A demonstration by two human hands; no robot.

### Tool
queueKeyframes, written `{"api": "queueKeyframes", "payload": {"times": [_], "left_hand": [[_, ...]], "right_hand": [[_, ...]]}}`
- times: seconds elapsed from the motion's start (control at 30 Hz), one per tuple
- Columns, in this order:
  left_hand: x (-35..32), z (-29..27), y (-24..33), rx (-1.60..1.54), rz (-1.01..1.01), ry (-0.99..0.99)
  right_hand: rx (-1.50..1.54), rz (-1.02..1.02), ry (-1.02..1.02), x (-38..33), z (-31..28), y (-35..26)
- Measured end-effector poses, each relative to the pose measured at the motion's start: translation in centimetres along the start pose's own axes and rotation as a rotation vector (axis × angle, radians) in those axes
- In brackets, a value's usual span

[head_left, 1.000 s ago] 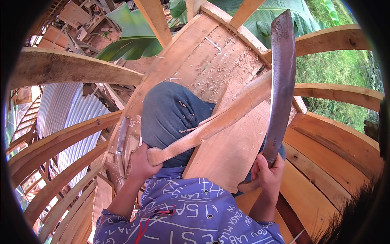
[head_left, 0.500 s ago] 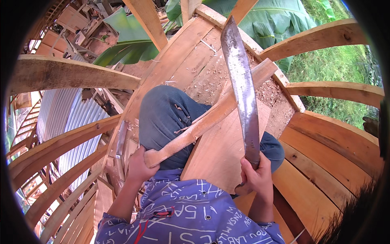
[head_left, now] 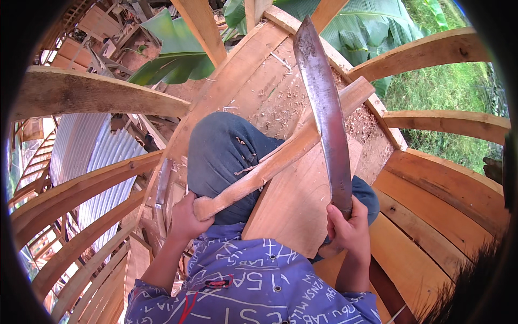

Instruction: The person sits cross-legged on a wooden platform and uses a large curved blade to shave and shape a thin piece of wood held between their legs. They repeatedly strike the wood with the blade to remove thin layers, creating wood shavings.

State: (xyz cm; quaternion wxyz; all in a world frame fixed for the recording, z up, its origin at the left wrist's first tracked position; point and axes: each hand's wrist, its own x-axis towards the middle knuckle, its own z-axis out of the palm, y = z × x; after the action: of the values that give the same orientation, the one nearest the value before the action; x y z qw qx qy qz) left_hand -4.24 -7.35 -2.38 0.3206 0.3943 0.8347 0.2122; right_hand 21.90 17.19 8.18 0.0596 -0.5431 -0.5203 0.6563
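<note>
My left hand (head_left: 186, 218) is closed round the near end of a long, roughly shaped wooden piece (head_left: 270, 166). This piece slants away to the right across my leg and over a flat board (head_left: 294, 200). In my right hand (head_left: 348, 229) is the handle of a machete (head_left: 324, 108), its broad blade pointing up and away. The blade passes in front of the wooden piece near its far part; I cannot tell whether they touch. My bent knee (head_left: 226, 154) in dark trousers lies under the wooden piece.
Wood shavings (head_left: 275, 116) litter the planked floor (head_left: 253, 65). Curved wooden ribs (head_left: 97, 97) rise on both sides, with side planks (head_left: 431, 200) at right. Beyond them are corrugated metal sheets (head_left: 102, 167), banana leaves (head_left: 356, 27) and grass (head_left: 431, 92).
My right hand has shifted slightly right and the machete's lower blade has swung right with it. The wooden piece stays in my left hand, nearly unmoved. The whole view has shifted slightly.
</note>
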Motion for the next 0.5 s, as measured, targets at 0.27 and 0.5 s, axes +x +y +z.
{"api": "queueKeyframes", "payload": {"times": [0.27, 0.5], "left_hand": [[0.1, 0.5, -1.0, -0.038, -0.028, 0.024], [0.4, 0.5, -0.6, -0.080, -0.013, 0.008]], "right_hand": [[0.040, -0.030, -0.040, 0.1, 0.4, 0.0], [0.107, -0.093, 0.074, 0.1, -1.2, -0.5]]}}
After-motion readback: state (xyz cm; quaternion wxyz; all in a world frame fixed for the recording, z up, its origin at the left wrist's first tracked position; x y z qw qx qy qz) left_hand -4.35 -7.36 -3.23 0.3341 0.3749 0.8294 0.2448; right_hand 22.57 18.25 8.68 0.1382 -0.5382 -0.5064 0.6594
